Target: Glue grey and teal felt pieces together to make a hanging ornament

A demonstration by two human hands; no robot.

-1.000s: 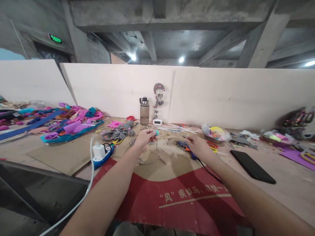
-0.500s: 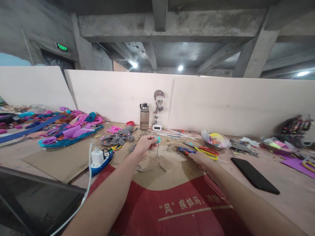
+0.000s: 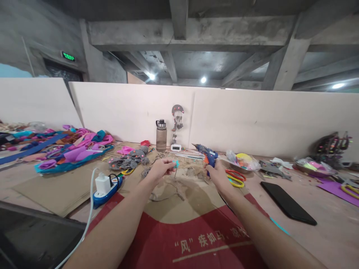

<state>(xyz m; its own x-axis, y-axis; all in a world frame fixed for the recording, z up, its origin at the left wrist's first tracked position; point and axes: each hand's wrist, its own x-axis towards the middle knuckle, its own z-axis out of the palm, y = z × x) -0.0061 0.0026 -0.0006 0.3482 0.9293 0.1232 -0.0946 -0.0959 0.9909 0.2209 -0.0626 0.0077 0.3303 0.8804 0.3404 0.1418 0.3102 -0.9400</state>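
Cardboard, brown at the far end and printed red nearer the body, spreads across the table (image 3: 322, 194) as the work mat (image 3: 193, 194), and every place here is read from it. Beyond its far left corner lies the heap of pink, purple and teal felt scraps (image 3: 75, 151); off its right edge, well apart, rests the black phone (image 3: 288, 203); off its left edge sits the blue power strip (image 3: 108, 186) with a white plug and cable. Over the mat's far middle, both hands are up! The right hand (image 3: 217, 175) is wrapped closed around the handle of the blue glue gun (image 3: 206, 154), lifted clear of the mat, its body running up and back from the fist, nozzle tilted toward the left. The left hand (image 3: 159, 170) is pinched shut on a small teal piece (image 3: 176, 163), with a thin wire (image 3: 175, 175) hanging below it toward the mat. That piece lies just left of the gun and a little lower, a clear gap between them, so the nozzle's long axis already leans roughly its way. Just right of the gun hand, the yellow and red scissors (image 3: 235, 178) lie flat.
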